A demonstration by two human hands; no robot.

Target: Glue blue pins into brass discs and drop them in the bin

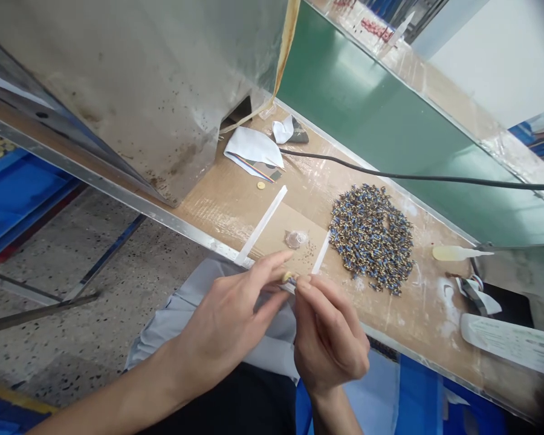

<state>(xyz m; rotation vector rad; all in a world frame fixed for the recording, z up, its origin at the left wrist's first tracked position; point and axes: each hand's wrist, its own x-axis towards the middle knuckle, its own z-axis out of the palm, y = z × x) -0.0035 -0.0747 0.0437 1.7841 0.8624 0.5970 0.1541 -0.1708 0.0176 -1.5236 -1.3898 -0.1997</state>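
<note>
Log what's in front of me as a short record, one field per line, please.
Left hand: the left hand holds a small yellow piece at its fingertips
Right hand: the right hand is pinched close beside that piece; its grip is too small to make out
Pile: blue and brassy parts, heaped on the bench
Between white strips: small clear lump, scattered specks
Behind pile: black cable

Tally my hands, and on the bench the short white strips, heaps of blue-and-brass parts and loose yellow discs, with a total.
Hands: 2
Short white strips: 2
Heap of parts: 1
Loose yellow disc: 1
Total: 6
</note>
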